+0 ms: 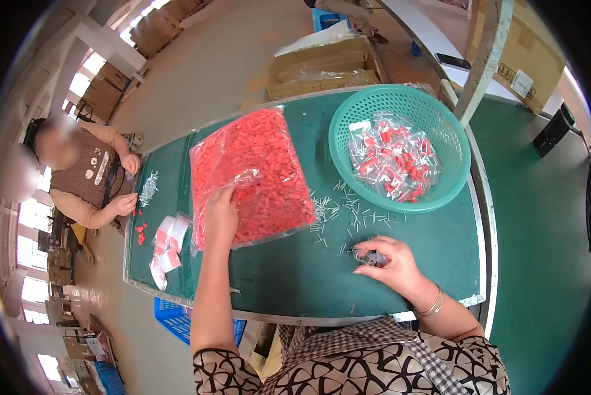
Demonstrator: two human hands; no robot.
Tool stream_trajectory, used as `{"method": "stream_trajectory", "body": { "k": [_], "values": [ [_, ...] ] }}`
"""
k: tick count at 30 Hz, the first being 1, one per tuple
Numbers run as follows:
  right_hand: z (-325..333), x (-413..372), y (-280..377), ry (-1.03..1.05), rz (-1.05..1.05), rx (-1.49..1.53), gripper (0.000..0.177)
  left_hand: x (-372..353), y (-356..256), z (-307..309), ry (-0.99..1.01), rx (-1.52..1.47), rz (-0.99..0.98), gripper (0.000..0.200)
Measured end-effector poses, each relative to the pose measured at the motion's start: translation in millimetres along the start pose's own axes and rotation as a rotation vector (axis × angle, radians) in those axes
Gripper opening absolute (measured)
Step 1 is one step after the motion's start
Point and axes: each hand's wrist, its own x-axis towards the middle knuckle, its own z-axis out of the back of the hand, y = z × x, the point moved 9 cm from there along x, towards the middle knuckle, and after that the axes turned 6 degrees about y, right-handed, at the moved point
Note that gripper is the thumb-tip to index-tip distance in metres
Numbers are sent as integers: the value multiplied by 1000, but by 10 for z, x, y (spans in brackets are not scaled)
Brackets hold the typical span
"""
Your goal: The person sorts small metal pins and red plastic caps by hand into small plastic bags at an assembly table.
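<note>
My left hand [222, 212] reaches into the open mouth of a large clear bag of red plastic pieces [259, 164] lying on the green table [295, 276]. Its fingers are inside the bag, so what they hold is hidden. My right hand [388, 262] rests on the table to the right, fingers curled around a small clear packet and some small metal screws. Loose screws [345, 214] lie scattered between the bag and my right hand.
A teal basket [401, 105] of filled small packets stands at the back right. Small packets [167, 247] and a screw pile [149, 187] lie at the left end, where another person [88, 174] works. Cardboard boxes [322, 66] sit behind; a blue crate [177, 319] is under the table.
</note>
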Motion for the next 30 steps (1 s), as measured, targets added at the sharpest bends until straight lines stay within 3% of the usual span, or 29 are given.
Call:
{"method": "stream_trajectory", "body": {
  "k": [5,6,7,8,12,15,17,19,22,24,26,29,30],
  "values": [
    [43,-34,28,-61,-47,33,37,316,-349,-386,175,-20,-238,26],
    [48,-22,80,-73,-3,33,37,343,-277,-513,140,-63,-182,22],
    [41,-23,76,-94,56,-35,38,331,-156,-529,268,-313,205,24],
    [25,-56,-38,-103,-2,2,40,299,-292,-514,94,-127,-163,20],
    [-127,11,-15,-61,94,-9,40,212,-216,-392,23,-72,-119,11],
    [-88,-2,11,-30,-39,-3,40,185,-308,-389,6,-29,-122,13],
    [-79,34,82,-13,77,-68,39,237,-378,-263,69,-23,-76,12],
    [-47,38,36,-8,-15,-4,38,244,-303,-237,-51,-94,-132,17],
    [-21,13,-33,-23,23,-1,40,84,-382,44,-251,-9,-107,13],
    [-24,43,-27,-20,69,-13,41,-37,-418,121,-261,-7,-91,10],
    [-32,15,-23,-1,71,-23,42,-173,-479,200,-327,-103,-73,9],
    [-47,8,-19,27,46,-14,42,-399,-725,254,-124,-515,167,11],
    [-40,19,-17,23,33,1,41,-491,-946,155,27,-667,94,11]
  ]
}}
